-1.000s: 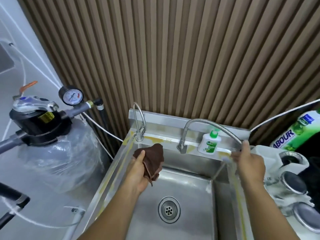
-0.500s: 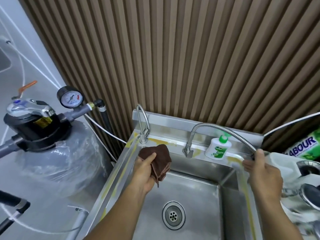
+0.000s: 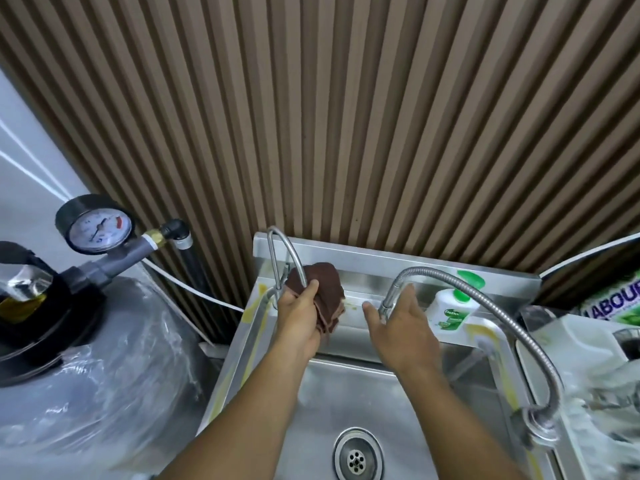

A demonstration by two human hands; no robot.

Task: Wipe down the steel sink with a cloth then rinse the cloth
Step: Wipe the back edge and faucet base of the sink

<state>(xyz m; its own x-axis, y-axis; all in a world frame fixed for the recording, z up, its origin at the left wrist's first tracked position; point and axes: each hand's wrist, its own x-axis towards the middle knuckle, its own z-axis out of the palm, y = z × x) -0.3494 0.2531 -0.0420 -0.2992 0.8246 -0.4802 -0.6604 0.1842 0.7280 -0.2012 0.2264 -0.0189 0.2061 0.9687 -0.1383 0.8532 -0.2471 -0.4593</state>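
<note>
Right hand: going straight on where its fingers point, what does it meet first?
Probably the base of the flexible ribbed steel tap, right at the fingers of the open right hand; whether they touch it is unclear.

The right hand [image 3: 403,336] has let go of the flexible hose [image 3: 485,306] (its end now droops over the sink [image 3: 242,341] rim) and reached the hose's base. The left hand [image 3: 298,318] has raised the brown cloth [image 3: 327,292] to the gooseneck tap [image 3: 294,258].
</note>
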